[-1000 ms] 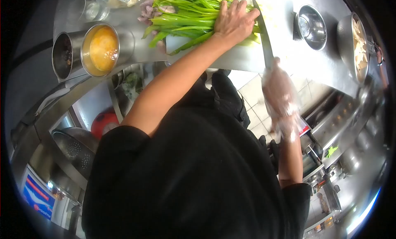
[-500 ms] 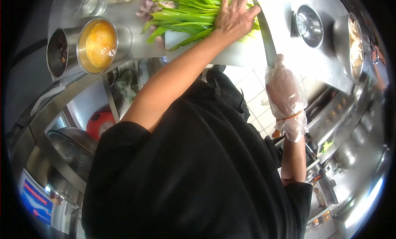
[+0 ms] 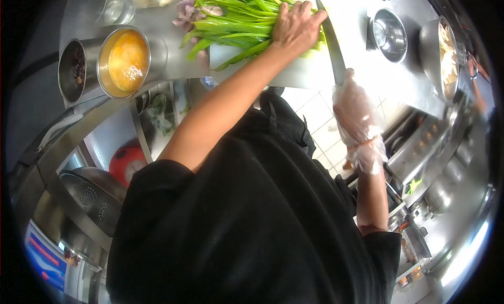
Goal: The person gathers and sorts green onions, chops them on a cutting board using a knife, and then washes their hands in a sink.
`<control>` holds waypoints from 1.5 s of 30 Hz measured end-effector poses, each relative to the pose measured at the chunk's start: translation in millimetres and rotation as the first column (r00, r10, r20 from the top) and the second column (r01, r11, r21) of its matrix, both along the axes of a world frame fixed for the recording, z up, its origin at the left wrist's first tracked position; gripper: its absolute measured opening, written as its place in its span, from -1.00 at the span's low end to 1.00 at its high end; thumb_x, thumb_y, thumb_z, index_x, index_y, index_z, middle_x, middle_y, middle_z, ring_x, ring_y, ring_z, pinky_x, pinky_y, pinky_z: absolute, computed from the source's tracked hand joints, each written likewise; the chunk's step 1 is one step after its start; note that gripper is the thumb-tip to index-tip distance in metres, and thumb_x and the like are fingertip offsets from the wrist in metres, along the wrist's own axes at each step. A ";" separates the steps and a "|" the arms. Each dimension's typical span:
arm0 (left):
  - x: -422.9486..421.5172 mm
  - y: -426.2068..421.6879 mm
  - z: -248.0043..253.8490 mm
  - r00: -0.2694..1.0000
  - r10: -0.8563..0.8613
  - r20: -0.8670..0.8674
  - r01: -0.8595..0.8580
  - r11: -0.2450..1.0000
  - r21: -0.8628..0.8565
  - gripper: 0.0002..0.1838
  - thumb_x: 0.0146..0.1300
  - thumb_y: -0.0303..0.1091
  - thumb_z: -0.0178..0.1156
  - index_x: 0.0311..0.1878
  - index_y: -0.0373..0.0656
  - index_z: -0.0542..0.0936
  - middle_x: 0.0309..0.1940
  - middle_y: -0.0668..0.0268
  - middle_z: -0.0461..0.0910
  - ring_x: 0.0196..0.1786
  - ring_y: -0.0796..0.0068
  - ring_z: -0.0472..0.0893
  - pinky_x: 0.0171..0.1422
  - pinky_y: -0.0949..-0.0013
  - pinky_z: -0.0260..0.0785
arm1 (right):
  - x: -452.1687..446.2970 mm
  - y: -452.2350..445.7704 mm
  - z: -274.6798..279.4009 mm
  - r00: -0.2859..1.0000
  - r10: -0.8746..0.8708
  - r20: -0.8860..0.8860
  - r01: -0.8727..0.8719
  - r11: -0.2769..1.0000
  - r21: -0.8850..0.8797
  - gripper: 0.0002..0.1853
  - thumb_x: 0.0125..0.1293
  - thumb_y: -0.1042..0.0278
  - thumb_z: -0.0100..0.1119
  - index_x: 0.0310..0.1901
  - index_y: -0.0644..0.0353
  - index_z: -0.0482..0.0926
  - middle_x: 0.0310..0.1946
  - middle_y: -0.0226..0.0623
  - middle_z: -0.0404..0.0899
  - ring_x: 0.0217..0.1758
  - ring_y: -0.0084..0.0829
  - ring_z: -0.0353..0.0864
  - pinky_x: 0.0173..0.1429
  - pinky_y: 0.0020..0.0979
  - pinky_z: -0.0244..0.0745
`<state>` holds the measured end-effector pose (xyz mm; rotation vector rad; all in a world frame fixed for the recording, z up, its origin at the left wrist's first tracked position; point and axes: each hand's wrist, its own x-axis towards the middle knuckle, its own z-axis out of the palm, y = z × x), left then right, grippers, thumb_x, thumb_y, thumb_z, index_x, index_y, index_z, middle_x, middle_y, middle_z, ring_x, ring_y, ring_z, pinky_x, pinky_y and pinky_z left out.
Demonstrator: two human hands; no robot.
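My bare left hand (image 3: pixel 299 28) presses down on a bunch of green onions (image 3: pixel 231 28), its fingers curled over the right-hand end. They lie on a white cutting board (image 3: pixel 294 73), leafy ends pointing left. In my right hand (image 3: pixel 359 112), covered by a clear plastic glove with a band at the wrist, is the handle of a long kitchen knife (image 3: pixel 332 44). The blade points away from me, just right of my left fingers, beside the cut end of the bunch. Glare hides whether its edge touches the board.
On the left stand a metal pot of yellow-orange liquid (image 3: pixel 126 65), a pot with dark contents (image 3: pixel 76 73) and a clear glass container (image 3: pixel 113 10). Purplish pieces (image 3: pixel 186 15) lie by the leaves. A metal bowl (image 3: pixel 388 36) and a colander of pale slices (image 3: pixel 446 57) sit right. Another person's hand (image 3: pixel 472 67) shows far right.
My right hand and the knife have shifted slightly left, with the blade closer to my left fingers. My left hand stays on the green onions. The whole view has shifted a little.
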<state>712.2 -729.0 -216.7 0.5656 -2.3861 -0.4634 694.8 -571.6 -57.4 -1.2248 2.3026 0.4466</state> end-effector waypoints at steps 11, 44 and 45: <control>1.5 0.0 1.3 1.000 0.024 0.012 -0.024 0.999 0.039 -0.78 0.08 -0.41 0.23 -0.16 0.04 0.60 -0.20 0.25 0.57 -0.05 0.25 0.62 -0.02 0.03 0.31 | -3.9 10.8 -8.0 0.963 0.213 -0.165 -0.228 0.971 -0.074 -0.50 0.34 0.52 -0.08 0.22 0.71 0.18 -0.30 0.11 0.53 -0.29 -0.15 0.62 -0.33 -0.27 0.53; 4.3 -0.4 4.1 0.997 0.060 -0.050 -0.055 0.994 0.097 -0.81 0.07 -0.45 0.19 -0.21 -0.03 0.59 -0.19 0.24 0.58 -0.05 0.30 0.61 0.00 0.13 0.32 | -21.5 -25.2 -95.6 0.977 -0.137 0.164 0.200 0.855 -0.479 -0.69 0.37 0.44 -0.04 0.04 0.50 0.32 -0.47 0.16 0.51 -0.32 -0.01 0.59 -0.32 -0.16 0.49; 4.2 3.1 4.3 0.997 0.051 -0.064 -0.045 0.995 0.094 -0.81 0.07 -0.45 0.19 -0.21 -0.03 0.59 -0.19 0.24 0.58 -0.05 0.30 0.61 0.00 0.13 0.32 | -21.1 -20.9 -80.2 0.982 -0.141 0.124 0.181 0.893 -0.412 -0.68 0.37 0.44 -0.05 0.04 0.50 0.32 -0.47 0.18 0.51 -0.33 0.02 0.59 -0.33 -0.14 0.48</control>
